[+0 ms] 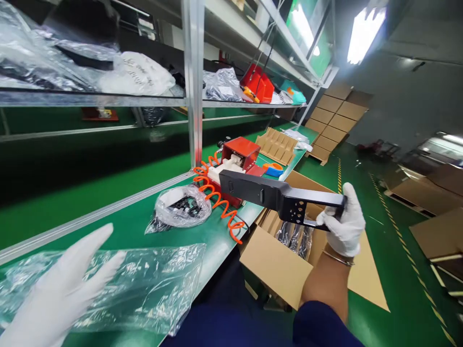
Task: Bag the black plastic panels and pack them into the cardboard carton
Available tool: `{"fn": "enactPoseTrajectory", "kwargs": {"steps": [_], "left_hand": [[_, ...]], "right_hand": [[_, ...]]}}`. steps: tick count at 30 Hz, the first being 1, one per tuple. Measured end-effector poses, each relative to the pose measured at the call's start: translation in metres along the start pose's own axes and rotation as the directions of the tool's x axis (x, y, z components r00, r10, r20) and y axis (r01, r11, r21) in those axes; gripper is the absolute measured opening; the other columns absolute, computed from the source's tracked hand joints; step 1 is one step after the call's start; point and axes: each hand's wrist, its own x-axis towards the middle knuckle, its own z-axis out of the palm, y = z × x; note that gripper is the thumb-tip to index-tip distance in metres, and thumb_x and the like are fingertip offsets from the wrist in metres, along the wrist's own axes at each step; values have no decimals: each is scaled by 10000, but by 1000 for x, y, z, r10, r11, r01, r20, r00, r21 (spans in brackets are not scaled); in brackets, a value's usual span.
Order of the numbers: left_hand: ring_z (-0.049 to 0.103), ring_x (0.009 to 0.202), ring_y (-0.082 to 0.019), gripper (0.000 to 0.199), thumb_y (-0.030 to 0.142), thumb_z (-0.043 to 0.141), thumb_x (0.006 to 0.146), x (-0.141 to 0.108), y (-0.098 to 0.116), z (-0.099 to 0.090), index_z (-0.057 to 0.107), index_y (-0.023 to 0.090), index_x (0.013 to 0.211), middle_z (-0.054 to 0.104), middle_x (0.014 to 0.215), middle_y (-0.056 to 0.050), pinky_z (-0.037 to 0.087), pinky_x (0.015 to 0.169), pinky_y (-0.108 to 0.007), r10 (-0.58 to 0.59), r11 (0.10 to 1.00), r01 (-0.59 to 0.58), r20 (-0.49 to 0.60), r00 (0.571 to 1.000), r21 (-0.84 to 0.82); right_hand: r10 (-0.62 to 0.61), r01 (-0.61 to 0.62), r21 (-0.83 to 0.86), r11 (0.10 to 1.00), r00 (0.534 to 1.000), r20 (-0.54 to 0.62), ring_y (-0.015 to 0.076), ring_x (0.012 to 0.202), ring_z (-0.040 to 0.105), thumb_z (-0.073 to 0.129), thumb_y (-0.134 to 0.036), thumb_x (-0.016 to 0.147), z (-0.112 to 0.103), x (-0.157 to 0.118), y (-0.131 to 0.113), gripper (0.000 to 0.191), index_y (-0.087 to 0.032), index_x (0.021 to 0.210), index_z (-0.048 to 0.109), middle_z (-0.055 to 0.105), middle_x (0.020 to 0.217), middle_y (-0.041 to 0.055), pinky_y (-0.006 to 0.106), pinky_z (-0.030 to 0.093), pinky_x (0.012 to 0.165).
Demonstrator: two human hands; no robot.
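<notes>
My right hand (345,224), in a white glove, grips the loop handle of a black plastic housing (249,188) shaped like a handheld metal detector. Several holes dot its middle, and its flat end points left over the bench edge. Beneath it, an open cardboard box (277,260) holds several black items in clear wrap (294,237). My left hand (68,284), also white-gloved, is open with fingers apart. It is over a clear plastic bag (155,284) lying flat on the green bench; whether it touches the bag I cannot tell.
A bag of small black parts (186,207) lies beside a coiled orange hose (220,202). Behind the housing stands a red machine (240,149), near a cardboard divider (277,146) and a tape roll (273,168). A metal post (193,86) carries the shelf. Stacked cartons (336,118) stand beyond.
</notes>
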Motion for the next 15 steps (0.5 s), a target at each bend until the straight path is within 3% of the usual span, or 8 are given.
{"fn": "enactPoseTrajectory", "kwargs": {"steps": [2,4,6,8,10,12,15], "left_hand": [[470,1442,-406,826,679,627,777,5,32,-3,309,614,1536,404,1609,191,394,1190,-659,80,997,-80,-67,995,0],[487,1425,-412,866,635,677,766,10,63,-2,422,400,1559,501,1584,-10,395,1196,-608,274,961,-275,-31,961,-19],[571,1321,-423,798,582,756,687,12,89,4,595,292,1412,645,1418,-101,460,1126,-579,416,909,-409,160,895,-74],[697,1048,-351,436,479,720,719,7,104,10,713,260,1096,749,1103,-90,575,900,-475,351,936,-326,374,858,-130],[679,734,-263,215,434,665,737,-4,107,16,672,251,850,712,813,-38,554,664,-386,188,980,-131,480,857,-151],[599,590,-212,227,460,657,722,-15,101,20,614,244,777,638,680,2,493,558,-341,26,977,75,464,886,-197],[568,613,-196,372,560,697,688,-25,84,24,578,226,802,601,677,10,476,561,-328,-207,896,288,256,944,-337]], "right_hand": [[-165,168,-38,985,984,64,100,462,542,806,-135,669,16,8,-24,784,-253,1418,607,615,720,-31,231,497,425],[-295,299,-9,954,945,141,105,494,581,830,-144,673,41,17,-43,705,-234,1354,674,689,793,10,233,503,441],[-329,318,85,944,915,232,132,608,651,863,-240,685,74,25,-54,624,-234,1290,714,740,920,43,261,544,516],[-266,228,147,962,901,343,198,819,721,868,-392,701,108,31,-58,593,-229,1251,720,747,1076,66,337,594,654],[-176,118,158,980,884,432,271,1062,714,827,-521,732,142,33,-56,618,-232,1261,693,710,1230,79,434,602,807],[-133,47,193,980,878,460,290,1234,654,752,-585,799,173,27,-49,639,-258,1335,632,657,1349,76,494,573,959],[-61,-83,271,959,873,483,244,1348,588,579,-582,942,215,-12,-38,592,-286,1450,513,598,1448,65,501,481,1145]]}}
